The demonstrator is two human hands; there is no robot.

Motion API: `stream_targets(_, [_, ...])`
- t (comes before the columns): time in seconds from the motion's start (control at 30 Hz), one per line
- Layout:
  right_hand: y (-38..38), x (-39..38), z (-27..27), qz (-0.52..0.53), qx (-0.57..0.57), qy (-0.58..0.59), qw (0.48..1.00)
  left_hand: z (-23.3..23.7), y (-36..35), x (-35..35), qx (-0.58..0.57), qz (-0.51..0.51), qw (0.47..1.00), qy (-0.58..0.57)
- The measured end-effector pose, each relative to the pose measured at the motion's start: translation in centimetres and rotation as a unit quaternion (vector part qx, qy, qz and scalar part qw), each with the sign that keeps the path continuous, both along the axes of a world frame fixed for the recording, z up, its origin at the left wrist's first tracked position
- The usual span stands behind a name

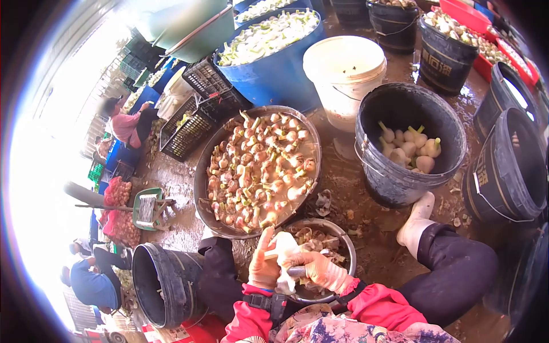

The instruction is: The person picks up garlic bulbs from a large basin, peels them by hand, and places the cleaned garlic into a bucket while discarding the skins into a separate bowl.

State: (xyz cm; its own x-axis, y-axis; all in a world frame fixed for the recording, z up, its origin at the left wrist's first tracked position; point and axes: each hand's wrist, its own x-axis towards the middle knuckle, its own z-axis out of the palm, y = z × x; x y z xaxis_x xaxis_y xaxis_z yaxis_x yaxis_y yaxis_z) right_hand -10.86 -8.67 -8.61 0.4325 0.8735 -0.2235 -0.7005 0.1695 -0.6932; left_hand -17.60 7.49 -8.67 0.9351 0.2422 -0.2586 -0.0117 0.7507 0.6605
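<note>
In front of my lap, my left hand (264, 264) is closed around a white garlic bulb (285, 244) with loose skin hanging under it. My right hand (323, 268) wraps around a short tool with a dark, rounded handle end (296, 271); its working end is hard to make out. Both hands wear pale gloves and are close together. Beneath them is a metal bowl (352, 260) holding peeled-off skins (311, 237). Just beyond, a wide round tub (201, 197) holds many unpeeled garlic bulbs (251, 166) in murky water.
A black bucket (394, 180) with clean garlic bulbs (414, 146) stands right of the tub. Behind are a white bucket (343, 86) and a blue tub (269, 80) full of garlic. A black bucket (189, 286) leans at left. Other people (97, 283) sit further left. The floor is wet.
</note>
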Motion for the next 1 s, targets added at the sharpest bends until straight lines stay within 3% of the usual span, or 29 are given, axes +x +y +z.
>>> stream_targets(0.1, [0.1,-0.4,-1.9,-0.019,0.067,0.015,0.997,-0.3,-0.9,0.0,-0.077,-0.004,0.997,-0.032])
stream_targets(0.17, [-0.4,0.8,-2.4,0.017,0.131,0.201,0.971,0.7,-0.9,0.1,0.01,-0.037,0.997,0.069])
stream_targets(0.27, [-0.8,1.2,-3.2,-0.024,0.132,0.234,0.963,-1.3,0.7,-0.9,0.029,-0.045,0.99,0.128])
stream_targets(0.33, [-1.3,1.4,-2.8,-0.065,0.056,-0.055,0.995,-0.9,0.6,-1.1,0.043,-0.022,0.985,0.163])
stream_targets(0.37, [-1.8,1.8,-2.5,-0.063,0.056,-0.054,0.995,-1.0,1.0,-1.4,0.043,-0.02,0.985,0.164])
stream_targets(0.43, [-3.0,3.6,0.5,-0.212,0.01,-0.22,0.952,-1.0,2.5,-2.4,0.068,-0.005,0.984,0.165])
stream_targets(0.47, [-3.2,4.2,-1.0,-0.221,0.053,-0.049,0.973,-1.0,3.0,-2.8,0.081,0.001,0.983,0.165])
stream_targets(0.5, [-3.4,4.7,-1.9,-0.237,0.036,-0.012,0.971,-1.0,3.2,-2.9,0.082,0.002,0.983,0.165])
stream_targets(0.57, [-4.0,4.5,-2.9,-0.279,-0.016,-0.245,0.928,-1.0,3.5,-3.3,0.075,0.041,0.983,0.16])
stream_targets(0.6, [-4.0,4.7,-2.4,-0.277,-0.013,-0.244,0.929,-1.5,3.8,-3.5,0.089,0.047,0.977,0.187])
stream_targets(0.63, [-4.3,4.9,-1.3,-0.266,0.085,-0.071,0.957,-2.2,4.5,-3.8,0.091,0.048,0.977,0.188])
stream_targets(0.67, [-4.8,5.2,-0.4,-0.247,0.177,0.105,0.947,-3.1,5.3,-4.1,0.084,0.081,0.974,0.193])
stream_targets(0.7, [-5.8,5.9,0.2,-0.246,0.227,0.078,0.939,-3.5,5.6,-4.4,0.076,0.112,0.971,0.199])
stream_targets(0.77, [-6.7,6.7,-0.1,-0.211,0.269,0.14,0.929,-3.7,6.3,-5.0,0.081,0.154,0.962,0.209])
stream_targets(0.83, [-4.9,5.1,-1.5,-0.285,-0.004,-0.03,0.958,-1.4,5.1,-3.6,0.08,0.213,0.943,0.243])
stream_targets(0.87, [-4.0,4.5,-1.5,-0.258,-0.056,-0.242,0.934,-1.4,5.4,-2.7,0.083,0.21,0.944,0.24])
stream_targets(0.9, [-2.8,3.8,-2.9,-0.122,-0.064,-0.107,0.985,-1.5,5.6,-1.7,0.096,0.189,0.953,0.217])
stream_targets(0.93, [-1.6,2.7,-4.4,-0.051,-0.07,-0.159,0.983,-1.5,5.8,-0.6,0.108,0.167,0.961,0.195])
stream_targets(0.97, [-0.1,1.9,-6.0,-0.038,-0.045,-0.398,0.916,-1.2,5.5,1.4,0.098,0.148,0.968,0.175])
stream_targets(1.0, [0.9,0.7,-6.5,0.041,-0.087,-0.362,0.927,-0.1,4.5,4.0,0.107,0.133,0.971,0.165])
